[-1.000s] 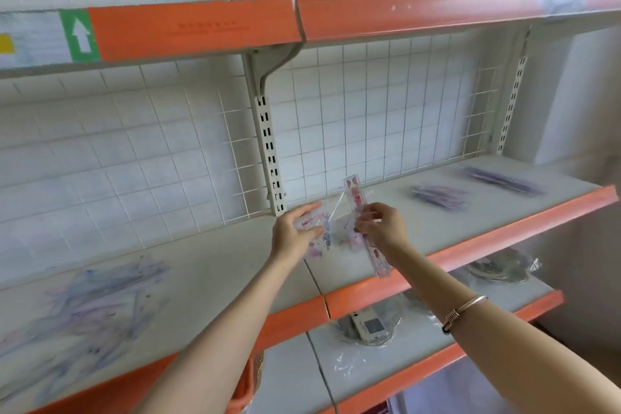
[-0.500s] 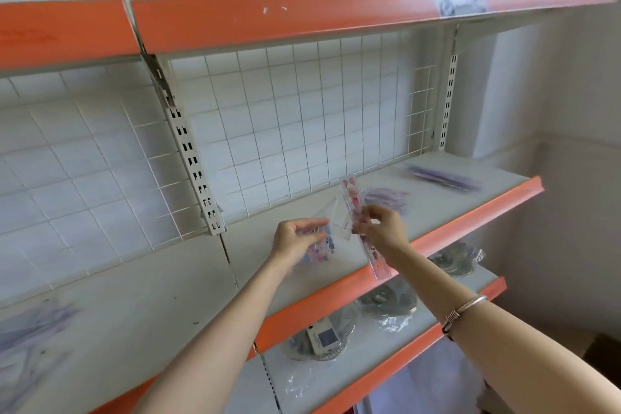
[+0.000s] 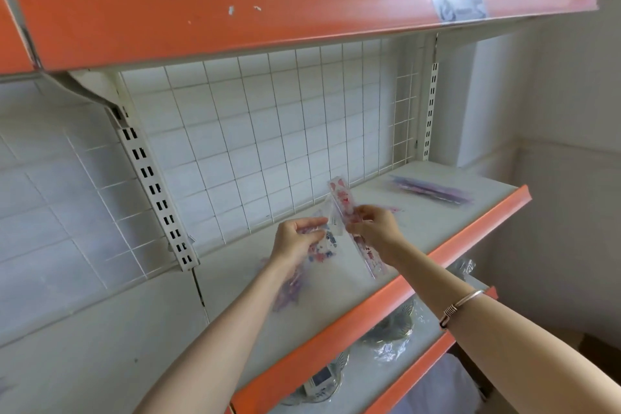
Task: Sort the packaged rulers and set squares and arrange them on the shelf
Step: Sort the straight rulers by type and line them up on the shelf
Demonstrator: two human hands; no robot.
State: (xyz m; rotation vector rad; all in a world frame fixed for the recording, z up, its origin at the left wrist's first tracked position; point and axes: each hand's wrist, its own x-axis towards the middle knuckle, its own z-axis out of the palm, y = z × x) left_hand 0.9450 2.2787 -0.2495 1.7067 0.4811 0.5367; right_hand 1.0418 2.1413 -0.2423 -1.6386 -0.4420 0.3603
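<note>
While fingers of right hand (image 3: 378,232) pinch packaged ruler (image 3: 340,195), left hand (image 3: 293,243) grips set square (image 3: 331,241) — print unreadable.

Motion blur is smearing the purple packets (image 3: 433,191) at the far right end of the middle shelf (image 3: 339,339). Above this shelf, the left hand (image 3: 295,242) is covering much of a blurred set-square packet (image 3: 324,245), and the right hand (image 3: 376,228) is hiding the middle of the ruler packet (image 3: 341,198). Below the shelf, its lip is cutting off the wrapped items (image 3: 393,333).
</note>
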